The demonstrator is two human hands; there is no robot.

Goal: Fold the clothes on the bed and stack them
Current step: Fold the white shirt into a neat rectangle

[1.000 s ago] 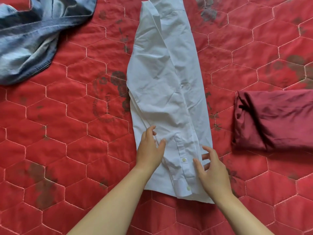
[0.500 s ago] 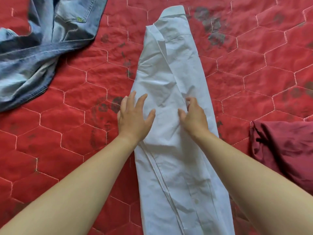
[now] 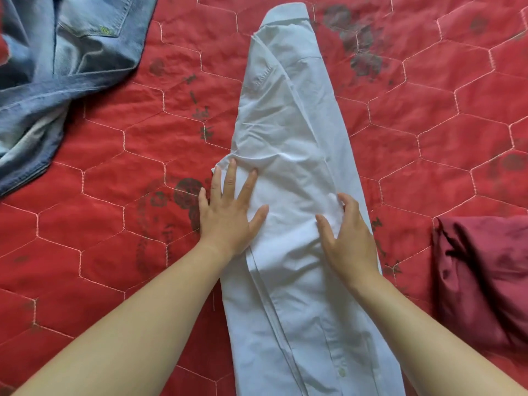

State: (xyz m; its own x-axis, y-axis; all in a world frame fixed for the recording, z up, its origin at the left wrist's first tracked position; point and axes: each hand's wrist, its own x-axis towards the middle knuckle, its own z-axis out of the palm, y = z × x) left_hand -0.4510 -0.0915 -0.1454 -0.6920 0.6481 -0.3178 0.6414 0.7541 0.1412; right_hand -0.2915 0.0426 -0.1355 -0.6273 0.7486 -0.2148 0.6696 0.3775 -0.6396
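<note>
My left hand (image 3: pixel 228 215) lies flat, fingers spread, pressing the white shirt (image 3: pixel 288 124); my right hand (image 3: pixel 350 235) pinches a bunch of its cloth. Shirt lies on the red quilt (image 3: pixel 100 252), narrowed lengthwise, crosswise folds outstanding. Right of shirt: maroon garment (image 3: pixel 483 275), folded. Left: jeans (image 3: pixel 57 81), unfolded. Judged 1 of 3 done.
</note>
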